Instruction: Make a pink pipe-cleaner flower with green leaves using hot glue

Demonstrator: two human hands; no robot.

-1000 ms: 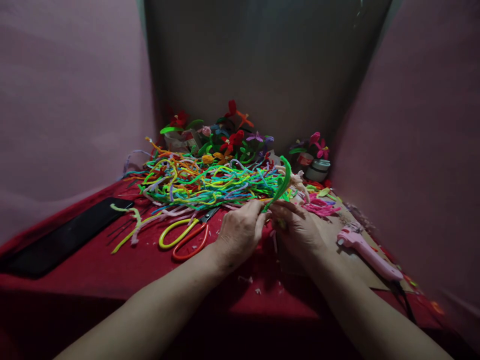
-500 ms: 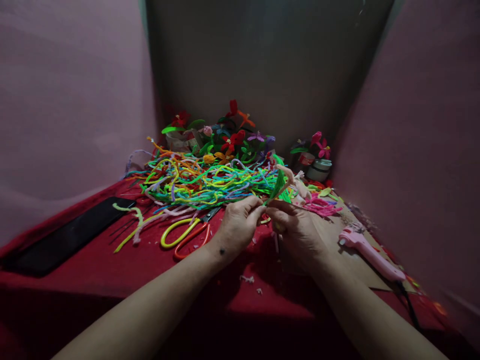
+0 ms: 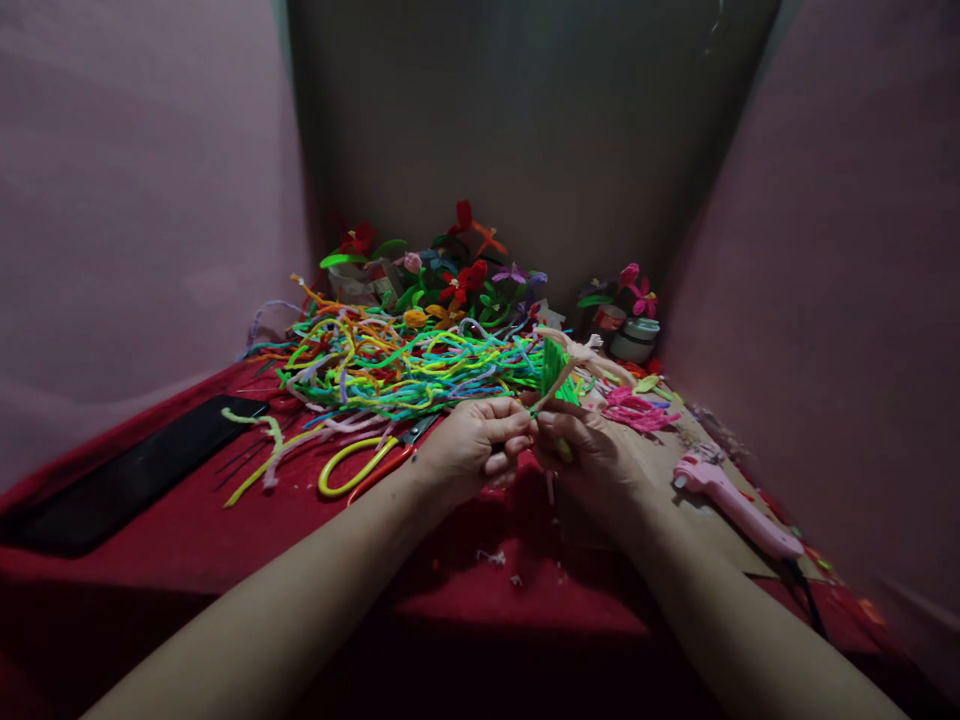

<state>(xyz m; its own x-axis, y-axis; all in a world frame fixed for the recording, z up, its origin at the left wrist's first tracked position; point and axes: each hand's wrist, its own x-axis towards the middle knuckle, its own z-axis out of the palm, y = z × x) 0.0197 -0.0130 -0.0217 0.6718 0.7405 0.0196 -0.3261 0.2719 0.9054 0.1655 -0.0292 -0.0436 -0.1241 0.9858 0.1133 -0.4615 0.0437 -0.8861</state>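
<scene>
Both hands meet above the front middle of the table. My left hand [image 3: 480, 445] is closed, its fingertips pinching the lower end of a pale pink pipe-cleaner flower [image 3: 589, 355]. Right beside it, my right hand [image 3: 589, 455] is closed round the same stem end, where a bit of green shows between the fingertips. The petals spread above my right hand and lean right. Bright green pipe cleaners [image 3: 557, 368] stand just behind the stem; whether they touch it I cannot tell. What lies inside the right palm is hidden.
A tangled heap of coloured pipe cleaners [image 3: 405, 365] fills the table's back. Scissors [image 3: 352, 465] lie left of my hands, and a black phone-like slab [image 3: 142, 475] farther left. A pink glue gun [image 3: 739, 500] rests on cardboard at right. Finished flowers [image 3: 465, 280] stand behind.
The pale pink flower has turned, its petals now spreading farther right. My left fingers have shifted from a flat pinch to a more curled grip at the stem.
</scene>
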